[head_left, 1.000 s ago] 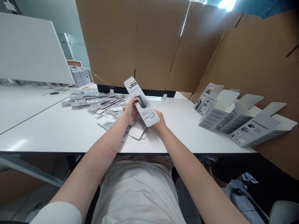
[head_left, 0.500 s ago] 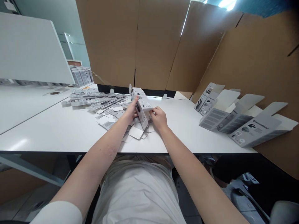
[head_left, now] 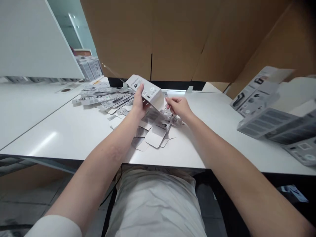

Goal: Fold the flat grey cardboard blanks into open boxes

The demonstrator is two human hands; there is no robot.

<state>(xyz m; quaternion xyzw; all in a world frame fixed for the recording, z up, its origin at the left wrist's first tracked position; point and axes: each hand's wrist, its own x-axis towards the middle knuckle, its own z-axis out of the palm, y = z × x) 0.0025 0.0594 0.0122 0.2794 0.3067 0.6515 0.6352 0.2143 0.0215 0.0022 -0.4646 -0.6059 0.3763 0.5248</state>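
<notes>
A small grey-white printed box [head_left: 148, 90] is tilted above the table, its lower end facing right. My left hand [head_left: 140, 103] grips it from the left, thumb on the printed face. My right hand [head_left: 179, 106] is just right of that end, fingertips pinched together; what they hold, if anything, is too small to make out. Under both hands lie flat, unfolded cartons [head_left: 158, 131] with white flaps, in a loose heap. More flat cartons [head_left: 101, 97] spread to the left behind my left hand.
Several upright boxes with open flaps [head_left: 269, 121] stand at the right of the white table [head_left: 61, 131]. Brown cardboard panels [head_left: 182, 39] rise behind it. At the far left are a white panel [head_left: 32, 39] and stacked boxes [head_left: 90, 69].
The view has turned to the right. The box in my left hand has tipped over and shows its printed face. My right hand has drawn a little away from its end.
</notes>
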